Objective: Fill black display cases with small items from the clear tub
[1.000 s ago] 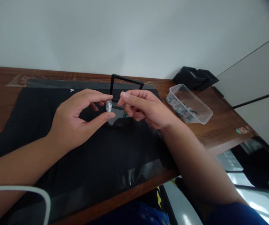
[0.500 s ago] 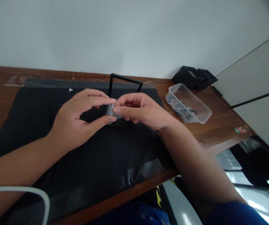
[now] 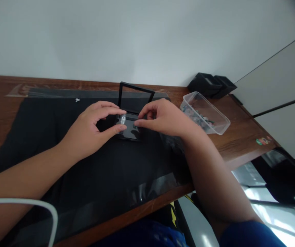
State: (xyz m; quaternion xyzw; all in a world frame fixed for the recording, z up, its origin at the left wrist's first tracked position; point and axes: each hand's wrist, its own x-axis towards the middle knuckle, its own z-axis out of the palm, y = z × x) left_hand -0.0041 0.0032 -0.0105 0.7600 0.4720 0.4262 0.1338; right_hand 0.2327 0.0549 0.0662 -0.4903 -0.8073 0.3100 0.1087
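Note:
A small, clear, shiny plastic piece [image 3: 123, 119] is held between the thumb and fingertips of my left hand [image 3: 93, 125]. To its right, my right hand [image 3: 160, 116] is closed in a pinch, with a tiny dark item [image 3: 135, 125] at its fingertips, too small to name. Both hands are over a black hinged frame [image 3: 136, 87] that stands open on the black mat [image 3: 98, 192]. Its upper half is tilted up, and its lower half, with a glossy grey film, lies under my fingers and is partly hidden by them.
A clear plastic box [image 3: 206, 113] with small bagged pieces stands to the right, in front of black bins [image 3: 209, 85]. A small white piece [image 3: 77, 100] lies at the mat's back left. A white cable [image 3: 44, 204] crosses my left forearm. Colourful bits [image 3: 263, 141] lie near the right edge.
My right hand has drawn away to the right from the clear plastic piece, with a tiny dark item showing at its fingertips. My left hand keeps its hold, almost in place.

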